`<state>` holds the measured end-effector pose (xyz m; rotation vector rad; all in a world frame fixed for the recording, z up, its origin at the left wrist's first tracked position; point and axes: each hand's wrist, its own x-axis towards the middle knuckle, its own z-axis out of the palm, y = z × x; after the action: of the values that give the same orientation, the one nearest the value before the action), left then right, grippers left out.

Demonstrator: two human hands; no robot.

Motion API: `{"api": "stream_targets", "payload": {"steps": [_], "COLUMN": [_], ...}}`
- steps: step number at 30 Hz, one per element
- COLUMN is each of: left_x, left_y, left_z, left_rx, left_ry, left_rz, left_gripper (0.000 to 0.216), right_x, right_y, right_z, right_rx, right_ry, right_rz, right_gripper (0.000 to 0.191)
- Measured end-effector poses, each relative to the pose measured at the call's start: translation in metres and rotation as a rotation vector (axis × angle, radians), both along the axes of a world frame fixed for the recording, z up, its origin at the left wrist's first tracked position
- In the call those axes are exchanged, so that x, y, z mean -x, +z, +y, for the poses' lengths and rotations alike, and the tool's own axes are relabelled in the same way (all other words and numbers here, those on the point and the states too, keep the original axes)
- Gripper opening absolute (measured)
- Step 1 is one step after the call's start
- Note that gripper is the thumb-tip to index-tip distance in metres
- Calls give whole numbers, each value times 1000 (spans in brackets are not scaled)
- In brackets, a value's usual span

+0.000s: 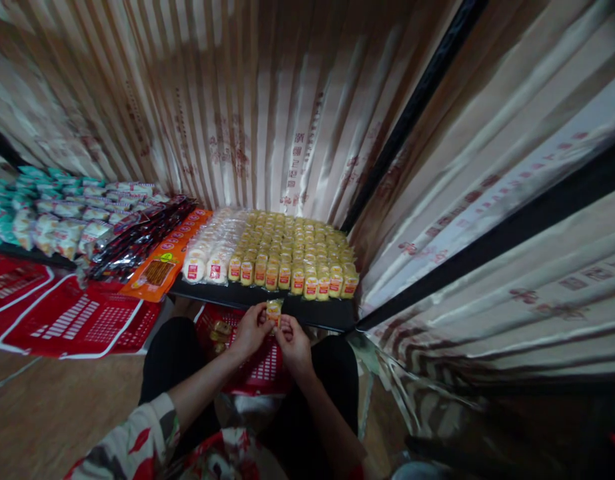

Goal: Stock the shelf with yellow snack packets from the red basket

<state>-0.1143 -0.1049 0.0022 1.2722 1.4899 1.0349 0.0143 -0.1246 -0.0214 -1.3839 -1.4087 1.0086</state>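
Note:
Between my two hands, just in front of the shelf's front edge, is a small yellow snack packet (pixel 274 311) with a red and white label. My left hand (pixel 253 329) pinches its left side, and my right hand (pixel 292 340) grips it from the right. Beyond them, rows of matching yellow snack packets (pixel 300 257) stand close together on the black shelf (pixel 307 312). Under my hands, between my knees, sits a red basket (pixel 262 373) with a few yellowish packets (pixel 220 333) in its left part.
Left of the yellow rows lie white round packets (pixel 215 250), an orange bag (pixel 167 257), dark shiny packets (pixel 137 243) and white and green packets (pixel 62 213). More red baskets (pixel 77 317) are at the left. Pleated curtains (pixel 267 100) and black poles (pixel 412 113) stand behind and right.

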Motion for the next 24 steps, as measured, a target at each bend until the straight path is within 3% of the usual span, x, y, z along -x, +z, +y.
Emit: {"api": "stream_targets", "payload": {"steps": [6,13,18,24], "left_x": [-22,-51,-64,-70], "left_y": [5,14,21,18], "left_z": [16,47,59,64], "left_rx": [-86,-97,-92,-115], "left_ry": [-23,-10,9,7], "left_rz": [52,168,221,275], "left_gripper": [38,39,36,40], "right_x": [-19,-40,-54,-63], "right_y": [5,14,9,0], "right_z": [11,25,39,50], "right_rx": [-47,-181,-277,-299], "right_ry": [-54,-204,-264,-248], "right_rz": [-34,-233,-335,-363], "right_gripper": [24,31,36,40]}}
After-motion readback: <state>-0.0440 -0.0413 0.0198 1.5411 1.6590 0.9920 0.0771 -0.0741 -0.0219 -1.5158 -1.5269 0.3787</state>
